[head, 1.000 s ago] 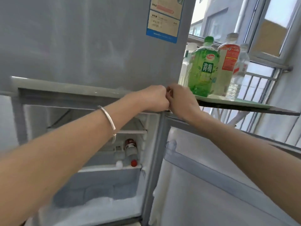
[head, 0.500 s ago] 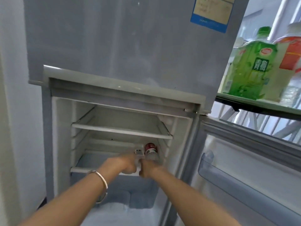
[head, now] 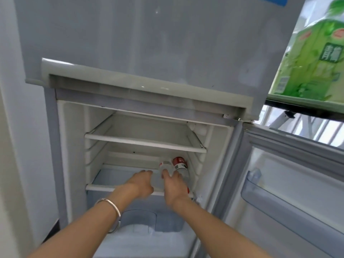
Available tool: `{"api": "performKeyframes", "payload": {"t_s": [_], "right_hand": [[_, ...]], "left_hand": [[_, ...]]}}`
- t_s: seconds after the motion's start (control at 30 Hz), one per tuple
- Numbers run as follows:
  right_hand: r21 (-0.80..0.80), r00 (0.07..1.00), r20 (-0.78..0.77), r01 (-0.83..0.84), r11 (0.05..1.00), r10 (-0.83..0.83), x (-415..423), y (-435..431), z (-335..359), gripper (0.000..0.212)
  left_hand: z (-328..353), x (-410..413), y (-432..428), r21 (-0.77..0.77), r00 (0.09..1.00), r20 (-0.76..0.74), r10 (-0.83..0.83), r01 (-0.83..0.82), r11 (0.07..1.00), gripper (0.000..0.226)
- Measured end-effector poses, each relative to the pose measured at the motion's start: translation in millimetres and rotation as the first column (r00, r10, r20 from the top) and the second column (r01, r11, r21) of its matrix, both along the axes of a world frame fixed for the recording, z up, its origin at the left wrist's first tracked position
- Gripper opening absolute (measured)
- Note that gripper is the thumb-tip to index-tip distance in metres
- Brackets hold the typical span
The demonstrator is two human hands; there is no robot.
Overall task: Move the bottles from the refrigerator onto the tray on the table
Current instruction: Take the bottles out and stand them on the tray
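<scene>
The lower refrigerator compartment [head: 74, 146] stands open. Two bottles lie on its lower shelf at the right, a clear bottle [head: 163, 165] and a red-labelled bottle [head: 179, 163] whose red cap [head: 188, 190] points toward me. My left hand [head: 141, 183] is on the shelf just left of the clear bottle, fingers apart and holding nothing. My right hand [head: 173, 185] lies over the front of the red-labelled bottle; I cannot tell if it grips. The pale green tray [head: 297, 102] sits on the table at the upper right, carrying a large green bottle [head: 312, 62].
The open refrigerator door [head: 288, 183] with its clear door bin [head: 270, 198] hangs at the right. The closed freezer door [head: 139, 43] is above. A bare upper shelf [head: 145, 140] sits over the bottles and a crisper drawer [head: 149, 220] below. A white wall is on the left.
Both hands dropped from the top edge of the lower door and reached into the compartment, moving further in onto the lower shelf beside the two bottles. The view moved closer.
</scene>
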State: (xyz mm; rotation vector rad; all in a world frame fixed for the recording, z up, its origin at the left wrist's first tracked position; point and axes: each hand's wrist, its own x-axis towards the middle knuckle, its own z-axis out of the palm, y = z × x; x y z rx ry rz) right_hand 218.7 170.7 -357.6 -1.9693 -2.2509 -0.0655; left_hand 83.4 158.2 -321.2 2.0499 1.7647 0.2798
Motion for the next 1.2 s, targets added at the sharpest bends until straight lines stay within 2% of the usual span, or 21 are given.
{"api": "performKeyframes", "payload": {"t_s": [0.1,0.17,0.3,0.4,0.47,0.53,0.6,0.7,0.77,0.87,1.0,1.07,1.13,1.2], "right_hand": [[0.178,0.998,0.054,-0.032,0.983,0.023,2,-11,38,0.056],[0.208,0.993,0.094,-0.092,0.974,0.073,3,-22,63,0.049],[0.194,0.977,0.082,-0.207,0.959,0.195,3,-59,112,0.041],[0.159,0.973,0.084,-0.226,0.961,0.214,10,-86,159,0.04],[0.111,0.974,0.08,-0.219,0.97,0.211,17,-101,193,0.045],[0.054,0.975,0.063,-0.216,0.975,0.212,29,-119,228,0.052],[0.01,0.971,-0.012,-0.24,0.971,0.24,41,-137,260,0.053],[0.027,0.952,-0.176,-0.25,0.968,0.251,67,-160,303,0.05],[0.024,0.915,-0.34,-0.224,0.974,0.218,89,-173,328,0.06],[-0.001,0.821,-0.539,-0.226,0.974,0.19,125,-189,361,0.082],[-0.003,0.616,-0.761,-0.317,0.948,0.203,176,-200,386,0.066],[-0.027,0.554,-0.807,-0.38,0.925,0.204,197,-200,387,0.066],[-0.059,0.597,-0.778,-0.382,0.922,0.197,213,-202,383,0.077],[-0.025,0.657,-0.724,-0.327,0.945,0.208,226,-204,381,0.079]], "left_hand": [[15,1,-8,0.075,0.998,0.06,0.003,-0.007,0.997,0.066],[28,5,-15,0.131,0.996,0.083,-0.014,0.003,0.991,0.067],[61,16,-35,0.207,0.984,0.102,-0.147,0.123,0.971,0.06],[89,25,-50,0.204,0.964,0.1,-0.247,0.224,0.953,0.055],[107,27,-57,0.223,0.943,0.16,-0.29,0.252,0.942,0.051],[129,29,-68,0.223,0.921,0.236,-0.309,0.258,0.94,0.059],[149,32,-79,0.241,0.902,0.279,-0.329,0.265,0.933,0.064],[182,45,-95,0.332,0.875,0.286,-0.391,0.293,0.897,0.055],[204,57,-108,0.396,0.845,0.322,-0.428,0.291,0.871,0.047],[238,79,-128,0.492,0.758,0.397,-0.518,0.3,0.817,0.025],[284,118,-142,0.603,0.662,0.483,-0.573,0.223,0.766,0.055],[307,138,-144,0.663,0.624,0.516,-0.587,0.143,0.735,0.049],[332,159,-148,0.704,0.604,0.542,-0.585,0.054,0.708,0.051],[355,182,-150,0.733,0.603,0.554,-0.575,-0.026,0.679,0.066]]}}
